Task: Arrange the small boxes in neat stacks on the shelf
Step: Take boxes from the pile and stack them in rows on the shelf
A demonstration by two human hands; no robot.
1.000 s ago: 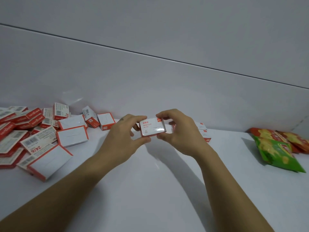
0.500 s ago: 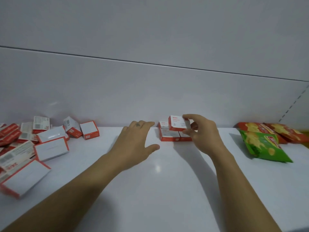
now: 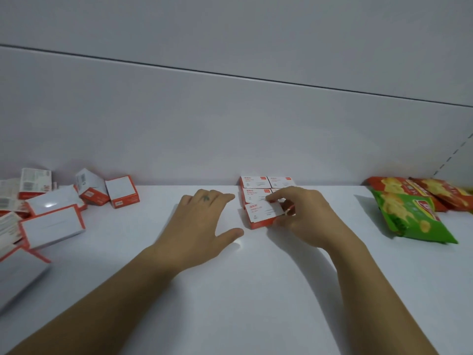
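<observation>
My right hand pinches a small box at its right end, with the fingers curled over the white top. The box is turned a little askew. It sits just in front of the arranged boxes, which stand in rows against the back wall, and it touches the nearest of them. I cannot tell whether it lies flat on the shelf.

My left hand lies open, palm down on the shelf just left of the box. Its fingers are straight, its thumb spreads toward the box, and it holds nothing.

Far to the left is a loose pile of boxes, white with red edges, lying at all angles. Well apart on the right lie a green chip bag and red bags behind it.
</observation>
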